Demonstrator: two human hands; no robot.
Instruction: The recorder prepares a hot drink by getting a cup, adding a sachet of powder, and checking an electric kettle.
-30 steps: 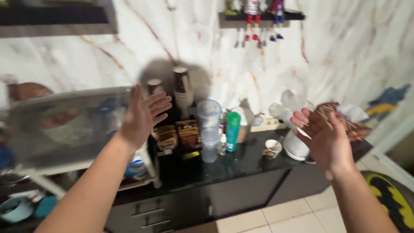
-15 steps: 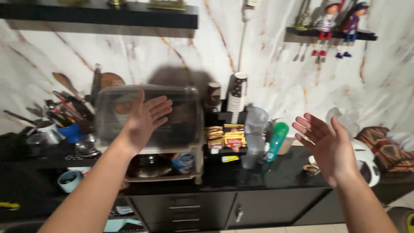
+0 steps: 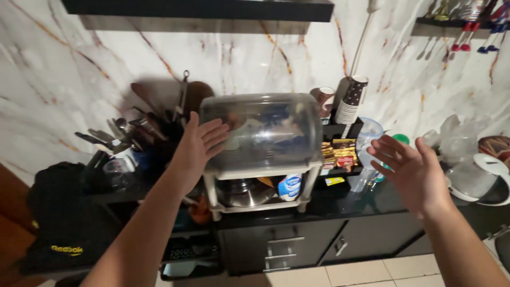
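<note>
I have both hands raised and empty, fingers spread — the left hand (image 3: 199,146) hovers just before the left end of the clear domed dish-rack cover (image 3: 260,133), the right hand (image 3: 411,172) well off its right side. The rack stands on the black tabletop (image 3: 366,204); I judge a level, two-sided grip at the dome's ends works best — cups (image 3: 353,101) crowd its right.

A row of small boxed packets (image 3: 340,155) — yellow, brown and red — stands upright in a black organiser on the counter (image 3: 340,204), just right of the domed dish rack. A flat yellow packet (image 3: 334,181) lies on the counter below them. On the rack's lower shelf sits a white container with a blue label (image 3: 289,187) — and a yellow logo patch (image 3: 66,250) shows on the black bag at far left.
</note>
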